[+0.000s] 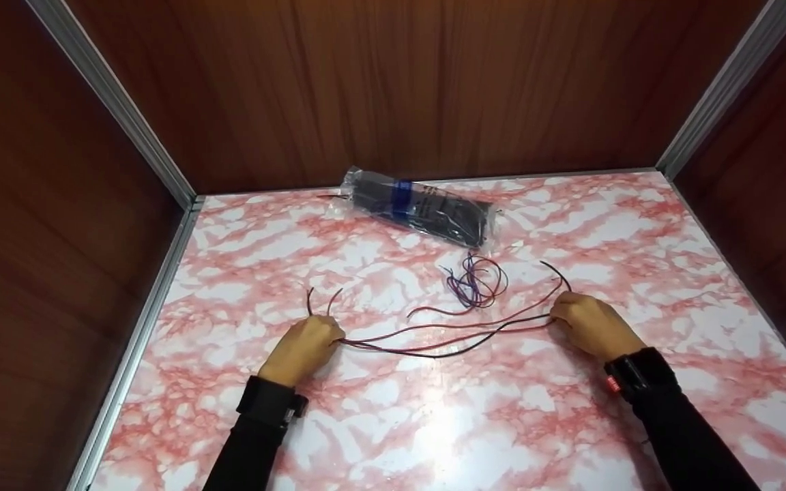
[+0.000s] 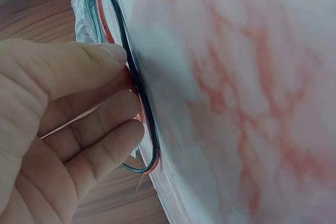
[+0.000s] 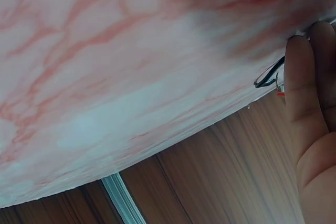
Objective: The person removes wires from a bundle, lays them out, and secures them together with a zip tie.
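Red wires [image 1: 427, 326] and a black wire [image 1: 435, 356] stretch across the table between my two hands, sagging a little in the middle. Thumb and fingers of my left hand [image 1: 304, 346] pinch them near one end, and two short tails stick out beyond. In the left wrist view the black wire [image 2: 140, 85] runs past the fingertips with red beside it. At the right, my right hand [image 1: 592, 326] grips the other end against the tabletop, with a black tail curving out past the fingers. Part of the black wire [image 3: 269, 77] shows beside the fingers in the right wrist view.
A loose tangle of blue, red and dark wires [image 1: 473, 290] lies behind the stretched ones. Further back, a clear plastic bag [image 1: 427, 208] with dark contents rests near the rear wall. Brown wood-grain panels [image 1: 420, 88] enclose the marbled red-and-white table [image 1: 434, 436] on three sides.
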A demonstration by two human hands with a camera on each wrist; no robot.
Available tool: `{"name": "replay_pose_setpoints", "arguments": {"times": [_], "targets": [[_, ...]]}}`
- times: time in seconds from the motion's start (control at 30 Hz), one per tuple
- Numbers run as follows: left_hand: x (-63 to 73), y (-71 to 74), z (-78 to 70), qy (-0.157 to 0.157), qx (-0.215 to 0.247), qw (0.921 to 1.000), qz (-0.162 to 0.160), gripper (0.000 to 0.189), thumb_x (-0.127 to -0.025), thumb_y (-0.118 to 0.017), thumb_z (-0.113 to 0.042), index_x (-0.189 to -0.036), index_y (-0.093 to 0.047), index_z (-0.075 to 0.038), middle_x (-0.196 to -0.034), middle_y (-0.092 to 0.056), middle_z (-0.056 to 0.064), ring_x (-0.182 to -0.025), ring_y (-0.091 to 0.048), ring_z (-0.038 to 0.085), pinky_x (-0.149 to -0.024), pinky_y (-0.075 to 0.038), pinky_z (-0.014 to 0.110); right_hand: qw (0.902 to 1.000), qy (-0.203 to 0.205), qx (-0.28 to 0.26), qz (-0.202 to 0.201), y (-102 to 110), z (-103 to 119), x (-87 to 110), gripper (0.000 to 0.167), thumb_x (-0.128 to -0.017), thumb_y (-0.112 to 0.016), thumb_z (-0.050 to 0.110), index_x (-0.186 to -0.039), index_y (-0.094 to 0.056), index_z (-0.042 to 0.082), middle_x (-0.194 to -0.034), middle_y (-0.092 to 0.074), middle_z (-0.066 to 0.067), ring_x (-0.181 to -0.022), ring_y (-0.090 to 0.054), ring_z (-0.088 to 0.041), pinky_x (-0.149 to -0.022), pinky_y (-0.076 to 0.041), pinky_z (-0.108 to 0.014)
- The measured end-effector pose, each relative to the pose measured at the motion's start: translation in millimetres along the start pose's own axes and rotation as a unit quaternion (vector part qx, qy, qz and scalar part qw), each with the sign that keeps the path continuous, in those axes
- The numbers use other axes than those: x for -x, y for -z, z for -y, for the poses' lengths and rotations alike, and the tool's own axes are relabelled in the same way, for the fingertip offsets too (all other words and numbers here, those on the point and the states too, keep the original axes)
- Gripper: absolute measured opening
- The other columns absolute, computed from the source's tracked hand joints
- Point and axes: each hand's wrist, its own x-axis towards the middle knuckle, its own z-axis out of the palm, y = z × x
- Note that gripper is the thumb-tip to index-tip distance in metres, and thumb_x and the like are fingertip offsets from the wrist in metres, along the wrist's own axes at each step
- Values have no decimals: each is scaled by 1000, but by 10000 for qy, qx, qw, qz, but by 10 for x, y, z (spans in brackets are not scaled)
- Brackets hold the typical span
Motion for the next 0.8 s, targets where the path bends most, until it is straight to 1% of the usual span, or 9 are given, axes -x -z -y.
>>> {"name": "replay_pose_setpoints", "arguments": {"times": [0.2, 0.33, 0.47, 0.6, 0.7, 0.77, 0.8], "targets": [[-30, -2, -7, 146, 111, 9998, 58, 13, -81, -69, 2, -77, -73, -10, -77, -64, 1, -77, -64, 17, -66, -52, 32, 9999, 82, 31, -95, -10, -8, 6, 14, -79, -74, -4, -82, -72, 10, -85, -62, -1, -78, -63, -18, -67, -51, -36], [-23, 9, -4, 80, 97, 9999, 40, 13, -81, -68, 2, -78, -74, -9, -79, -64, 2, -78, -64, 17, -67, -52, 33, 9998, 145, 43, -155, -5, -2, -3, 14, -78, -74, -4, -81, -70, 9, -84, -61, -1, -77, -62, -17, -66, -50, -37], [-10, 26, 1, 53, 1, 10000, -33, 11, -81, -70, 0, -81, -74, -9, -80, -64, 2, -78, -65, 19, -66, -53, 33, 9993, 210, -2, -325, 26, 46, -71, 14, -76, -76, -2, -83, -69, 8, -85, -61, -2, -76, -61, -18, -64, -50, -38], [-35, 46, 3, 119, 2, 9999, -105, 13, -81, -71, 2, -84, -75, -10, -81, -63, 2, -78, -65, 19, -64, -53, 32, 9975, 248, -107, -654, 36, 160, -239, 9, -82, -72, 3, -89, -69, 8, -88, -62, -3, -77, -61, -19, -63, -51, -39], [-78, 46, -7, 119, 45, 9998, -131, 14, -82, -68, 3, -85, -75, -9, -82, -63, 1, -78, -65, 18, -64, -52, 31, 9946, 255, -136, -998, 23, 291, -409, 4, -88, -66, 9, -91, -69, 8, -84, -59, -2, -72, -57, -16, -59, -49, -36], [-109, 37, -15, 87, 51, 9999, -130, 13, -83, -67, 2, -85, -75, -9, -82, -64, 1, -79, -65, 18, -64, -53, 30, 9923, 239, -159, -1202, 15, 379, -536, 5, -89, -66, 11, -91, -69, 8, -82, -57, -1, -70, -54, -16, -58, -48, -36], [-125, 36, -21, 84, 63, 9999, -122, 13, -84, -67, 2, -85, -75, -9, -82, -64, 1, -79, -65, 18, -64, -53, 30, 9920, 186, -160, -1236, 16, 424, -598, 7, -90, -67, 14, -92, -69, 7, -82, -56, -1, -69, -53, -16, -57, -48, -36]]}}
